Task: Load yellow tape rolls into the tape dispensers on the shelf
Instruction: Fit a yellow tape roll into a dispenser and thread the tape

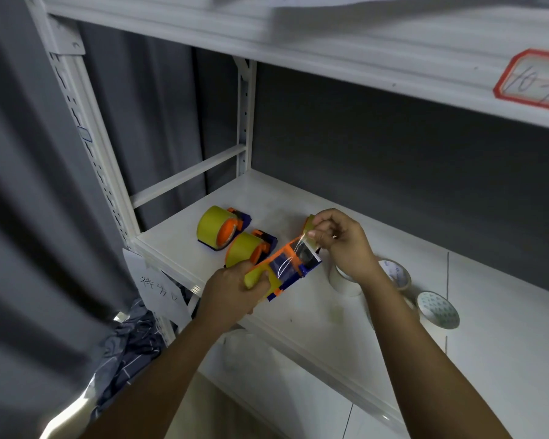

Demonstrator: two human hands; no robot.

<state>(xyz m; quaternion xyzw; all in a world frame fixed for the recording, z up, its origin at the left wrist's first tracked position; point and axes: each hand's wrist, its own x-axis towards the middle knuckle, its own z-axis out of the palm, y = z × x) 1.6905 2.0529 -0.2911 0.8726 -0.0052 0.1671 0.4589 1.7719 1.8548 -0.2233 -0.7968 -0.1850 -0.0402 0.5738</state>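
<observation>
I note paper label (159, 289) hanging at shelf (298, 312) front edge. Two loaded tape dispensers on shelf, far-left one (224, 228), second (251, 248) just beside. Left hand (232, 296), fingers clenched on third tape dispenser (286, 270) carrying yellow tape roll (255, 277), above shelf. Right hand (339, 242), fingers pinching tape end (308, 231). White tape rolls (438, 308) on shelf, right.

left hand (232, 288) gripping, right hand (339, 240) pinching

Storeroom: white slotted metal shelving (86, 128), handwritten bin label (533, 79), paper tag (159, 288), grey curtain (29, 185).
</observation>
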